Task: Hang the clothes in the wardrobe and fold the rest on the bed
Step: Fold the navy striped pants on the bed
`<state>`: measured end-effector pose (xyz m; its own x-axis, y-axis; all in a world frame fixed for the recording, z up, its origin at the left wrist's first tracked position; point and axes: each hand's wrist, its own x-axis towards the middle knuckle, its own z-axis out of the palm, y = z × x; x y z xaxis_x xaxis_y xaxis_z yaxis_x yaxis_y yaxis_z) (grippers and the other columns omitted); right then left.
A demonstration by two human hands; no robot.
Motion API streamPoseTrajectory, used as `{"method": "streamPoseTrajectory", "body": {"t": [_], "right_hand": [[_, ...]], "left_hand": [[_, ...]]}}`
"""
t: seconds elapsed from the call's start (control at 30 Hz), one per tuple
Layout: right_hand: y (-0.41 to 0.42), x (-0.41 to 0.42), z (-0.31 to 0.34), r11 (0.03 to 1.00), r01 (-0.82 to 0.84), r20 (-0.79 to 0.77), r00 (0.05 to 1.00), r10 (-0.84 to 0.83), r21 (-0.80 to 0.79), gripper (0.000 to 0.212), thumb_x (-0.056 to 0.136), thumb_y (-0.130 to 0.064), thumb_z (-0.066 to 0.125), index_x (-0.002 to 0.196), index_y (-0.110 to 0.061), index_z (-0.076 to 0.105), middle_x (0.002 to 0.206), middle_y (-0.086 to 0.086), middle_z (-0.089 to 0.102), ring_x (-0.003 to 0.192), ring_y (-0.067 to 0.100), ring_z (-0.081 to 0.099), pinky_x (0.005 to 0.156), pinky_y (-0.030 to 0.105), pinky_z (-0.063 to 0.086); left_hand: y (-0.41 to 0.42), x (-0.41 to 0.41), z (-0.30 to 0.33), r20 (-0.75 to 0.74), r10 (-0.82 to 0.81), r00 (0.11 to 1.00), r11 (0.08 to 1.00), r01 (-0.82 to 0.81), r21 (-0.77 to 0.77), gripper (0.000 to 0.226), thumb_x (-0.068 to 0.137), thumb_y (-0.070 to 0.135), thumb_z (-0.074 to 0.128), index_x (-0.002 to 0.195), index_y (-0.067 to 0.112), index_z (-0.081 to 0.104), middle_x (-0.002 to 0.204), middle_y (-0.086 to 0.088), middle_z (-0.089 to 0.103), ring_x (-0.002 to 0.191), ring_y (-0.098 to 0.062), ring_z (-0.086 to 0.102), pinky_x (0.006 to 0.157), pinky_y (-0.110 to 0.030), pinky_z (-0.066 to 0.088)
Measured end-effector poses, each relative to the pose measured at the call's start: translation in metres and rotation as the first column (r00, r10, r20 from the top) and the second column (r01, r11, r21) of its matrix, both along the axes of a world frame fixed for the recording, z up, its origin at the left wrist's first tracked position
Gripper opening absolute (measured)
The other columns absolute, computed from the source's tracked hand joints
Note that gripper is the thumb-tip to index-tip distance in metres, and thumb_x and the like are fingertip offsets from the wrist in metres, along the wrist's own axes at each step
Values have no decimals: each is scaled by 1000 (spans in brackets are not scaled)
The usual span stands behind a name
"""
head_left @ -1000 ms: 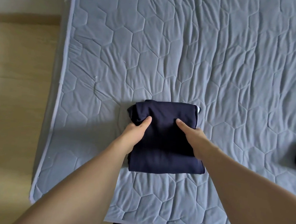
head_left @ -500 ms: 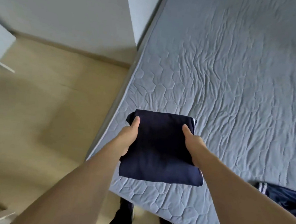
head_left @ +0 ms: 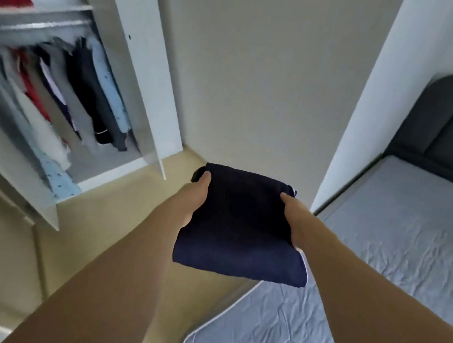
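A folded navy garment (head_left: 242,228) is held in the air over the floor, just off the bed's corner. My left hand (head_left: 193,204) grips its left edge with the thumb on top. On the right edge my right hand (head_left: 293,222) grips it the same way, fingers hidden underneath. The open wardrobe (head_left: 136,60) stands at the upper left, with several hanging clothes (head_left: 69,95) on its rail. The bed (head_left: 394,256) with its grey quilted cover lies at the right.
A red item (head_left: 9,1) lies on the wardrobe's top shelf. The wardrobe door (head_left: 156,87) stands open towards me. A dark padded headboard (head_left: 451,126) is at the far right, beside a white wall pillar (head_left: 364,107). Tan floor (head_left: 105,215) runs between wardrobe and bed.
Both hands lifted the folded garment off the bed and carried it left off the mattress. The view swung from the bed up towards the wardrobe and the wall.
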<state>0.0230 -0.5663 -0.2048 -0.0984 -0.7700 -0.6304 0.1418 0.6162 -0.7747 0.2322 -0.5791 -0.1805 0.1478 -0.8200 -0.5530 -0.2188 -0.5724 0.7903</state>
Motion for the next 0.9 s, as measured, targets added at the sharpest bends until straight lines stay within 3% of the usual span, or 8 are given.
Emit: {"method": "streamPoseTrajectory", "body": {"t": [0.17,0.3,0.37,0.5,0.6,0.67,0.83,0.9], "right_hand": [[-81,135,63,985,-113,8,993,115,-128,39,99,-38,40,125,-14,54,121,10,61,108,27,58,97,37,45],[-141,238,95,970,-189,46,979,198,-150,37,96,-37,42,117,-14,60,106,11,67,95,28,64,89,38,51],[-172,287,112,961,-222,39,972,231,-164,34,93,-36,43,111,-13,62,95,10,68,84,27,64,77,34,53],[-230,359,143,957,-221,25,973,229,-187,34,91,-36,44,108,-14,63,96,9,66,79,26,62,77,34,51],[-279,410,164,953,-201,44,975,216,-229,37,95,-39,39,113,-16,61,106,9,66,92,26,63,89,36,50],[-314,438,174,950,-193,34,978,208,-246,39,96,-39,37,117,-17,60,112,8,64,100,27,61,95,37,48],[-396,500,194,931,-215,50,969,240,-294,35,94,-31,35,112,-17,62,98,8,65,86,26,61,87,37,49],[-436,530,207,916,-246,57,959,277,-317,35,92,-27,35,114,-18,60,104,9,64,92,27,60,91,39,48]], "left_hand": [[-55,133,60,1,122,993,985,-121,-121,69,93,64,33,140,14,46,135,-3,53,120,-25,53,107,-40,39],[-94,232,102,-109,137,984,973,-155,-171,44,92,47,44,116,15,62,104,-7,68,91,-26,65,74,-34,52],[-113,280,122,-111,151,982,966,-170,-196,37,87,42,47,108,16,64,100,-10,69,85,-27,65,68,-33,52],[-168,350,151,-143,281,949,921,-309,-239,40,83,31,49,117,11,60,107,-14,66,92,-29,64,75,-35,54],[-230,407,161,-139,405,904,873,-428,-236,86,57,31,48,140,9,41,124,-19,57,110,-37,57,98,-47,46],[-279,444,157,-127,447,885,848,-465,-256,96,51,33,45,144,13,35,130,-19,54,113,-39,54,101,-51,42],[-328,492,187,-142,461,876,775,-475,-418,75,85,26,49,151,18,15,130,-15,49,109,-33,54,96,-46,46],[-366,523,195,-96,494,864,741,-476,-473,70,91,20,49,151,13,14,134,-15,46,109,-31,53,93,-44,47]]}}
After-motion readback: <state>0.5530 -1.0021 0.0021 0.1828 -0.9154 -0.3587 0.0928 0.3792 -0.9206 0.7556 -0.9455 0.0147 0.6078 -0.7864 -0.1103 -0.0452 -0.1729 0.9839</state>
